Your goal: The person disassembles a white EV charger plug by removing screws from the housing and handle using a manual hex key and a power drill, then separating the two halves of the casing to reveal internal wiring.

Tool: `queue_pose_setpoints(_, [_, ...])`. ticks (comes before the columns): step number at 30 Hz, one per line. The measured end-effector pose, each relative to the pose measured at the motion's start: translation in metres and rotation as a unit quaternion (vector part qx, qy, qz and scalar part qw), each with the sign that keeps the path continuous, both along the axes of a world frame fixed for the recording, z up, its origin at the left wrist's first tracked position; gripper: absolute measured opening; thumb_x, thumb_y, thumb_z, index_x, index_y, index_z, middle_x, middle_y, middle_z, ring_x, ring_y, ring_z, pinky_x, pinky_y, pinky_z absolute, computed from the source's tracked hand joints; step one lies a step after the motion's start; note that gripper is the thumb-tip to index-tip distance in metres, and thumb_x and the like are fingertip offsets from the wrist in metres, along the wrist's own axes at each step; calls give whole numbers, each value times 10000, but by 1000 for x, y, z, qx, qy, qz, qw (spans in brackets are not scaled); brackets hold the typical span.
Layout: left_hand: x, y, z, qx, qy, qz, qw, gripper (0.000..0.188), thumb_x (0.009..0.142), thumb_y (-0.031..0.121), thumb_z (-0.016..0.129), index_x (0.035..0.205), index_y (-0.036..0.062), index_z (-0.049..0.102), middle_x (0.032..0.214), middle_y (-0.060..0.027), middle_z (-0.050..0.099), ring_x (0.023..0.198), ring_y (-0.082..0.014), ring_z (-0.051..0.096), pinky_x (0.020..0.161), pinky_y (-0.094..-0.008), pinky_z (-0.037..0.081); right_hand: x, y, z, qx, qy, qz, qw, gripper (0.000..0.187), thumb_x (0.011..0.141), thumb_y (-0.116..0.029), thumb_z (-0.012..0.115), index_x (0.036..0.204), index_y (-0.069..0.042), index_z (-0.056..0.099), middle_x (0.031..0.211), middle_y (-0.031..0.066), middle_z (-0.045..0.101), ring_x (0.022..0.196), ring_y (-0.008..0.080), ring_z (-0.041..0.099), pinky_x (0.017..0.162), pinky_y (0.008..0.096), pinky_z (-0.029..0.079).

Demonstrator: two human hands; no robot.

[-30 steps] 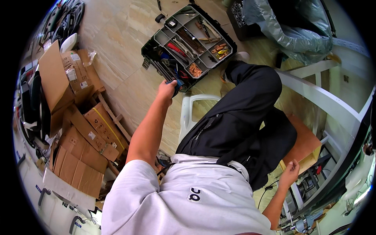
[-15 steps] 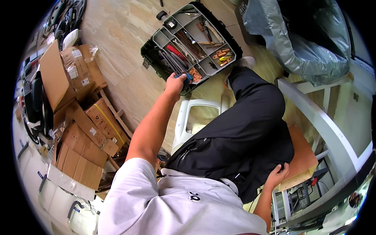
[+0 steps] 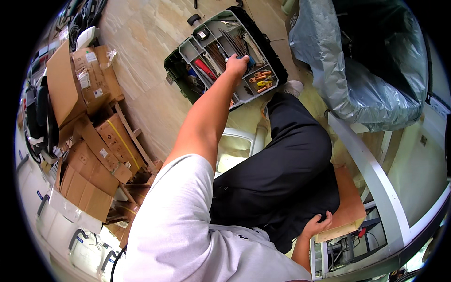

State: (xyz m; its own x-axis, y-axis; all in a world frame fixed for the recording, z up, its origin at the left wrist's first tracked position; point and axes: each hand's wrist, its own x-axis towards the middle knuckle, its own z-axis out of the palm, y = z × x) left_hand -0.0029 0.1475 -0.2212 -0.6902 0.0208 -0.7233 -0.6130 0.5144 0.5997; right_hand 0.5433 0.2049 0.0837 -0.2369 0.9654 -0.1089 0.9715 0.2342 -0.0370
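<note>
My left hand (image 3: 236, 64) reaches over the middle of an open toolbox (image 3: 177, 79), closed round a small blue object (image 3: 250, 61) mostly hidden under it. Rods and slim tools lie in the tray compartments around the hand. Just right of it are several copper cable lugs (image 3: 261, 75), with a yellow piece among them. A red-handled tool (image 3: 205, 68) sits left of my wrist, and a round black tape measure (image 3: 202, 35) fills a far compartment. My right hand (image 3: 317, 225) rests with loosely parted fingers against my black trousers, beside the brown wooden seat (image 3: 350, 202).
Cardboard boxes (image 3: 89, 181) are piled on the left. A large bin lined with a silver bag (image 3: 319, 51) stands at the far right. Below it runs a white metal frame (image 3: 376, 176). A white plastic stool (image 3: 257, 141) shows between my arm and leg.
My left hand has moved right and farther away, from the toolbox's near corner to its middle compartments, carrying the blue object. My right hand stays against the trousers.
</note>
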Motion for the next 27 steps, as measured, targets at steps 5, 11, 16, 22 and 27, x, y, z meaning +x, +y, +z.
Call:
queue_pose_setpoints(5, [-4, 5, 17, -249, 126, -181, 943, 392, 927, 319, 578, 1210, 48, 585, 1202, -238, 599, 1119, -396, 579, 958, -472, 463, 0, 1, -1, -7, -3, -20, 1000, 357, 807, -60, 539, 1150, 31, 568, 1180, 197, 595, 1146, 376, 530, 1018, 464, 397])
queue_pose_setpoints(11, [-23, -26, 15, -292, 69, -118, 947, 505, 867, 387, 685, 1190, 18, 566, 1191, -216, 615, 1116, -379, 603, 939, -455, 490, -3, 12, -2, -15, 1, 3, 1000, 360, 801, -66, 541, 1145, 38, 560, 1162, 205, 595, 1132, 383, 534, 1006, 465, 408])
queue_pose_setpoints(16, [-36, -20, 6, -322, -9, -108, 941, 550, 799, 424, 764, 1094, -30, 666, 1149, -227, 662, 1078, -362, 644, 923, -429, 514, -3, 14, -2, -26, 5, -5, 1000, 352, 795, -73, 523, 1123, 52, 550, 1163, 220, 562, 1126, 391, 514, 1012, 481, 383])
queue_pose_setpoints(22, [-8, -42, -7, -258, 5, -81, 963, 429, 789, 371, 733, 800, -57, 698, 784, -186, 697, 713, -288, 698, 671, -385, 538, -6, 14, -1, -26, 7, -12, 1000, 354, 793, -63, 527, 1128, 49, 551, 1162, 216, 571, 1121, 387, 522, 1002, 474, 395])
queue_pose_setpoints(27, [47, -84, -41, -174, -42, -36, 983, 497, 787, 411, 620, 886, -71, 693, 945, -286, 682, 940, -420, 664, 868, -440, 508, -4, 21, -3, -36, 10, -15, 999, 355, 774, -50, 528, 1115, 45, 550, 1175, 222, 562, 1127, 394, 518, 1005, 481, 395])
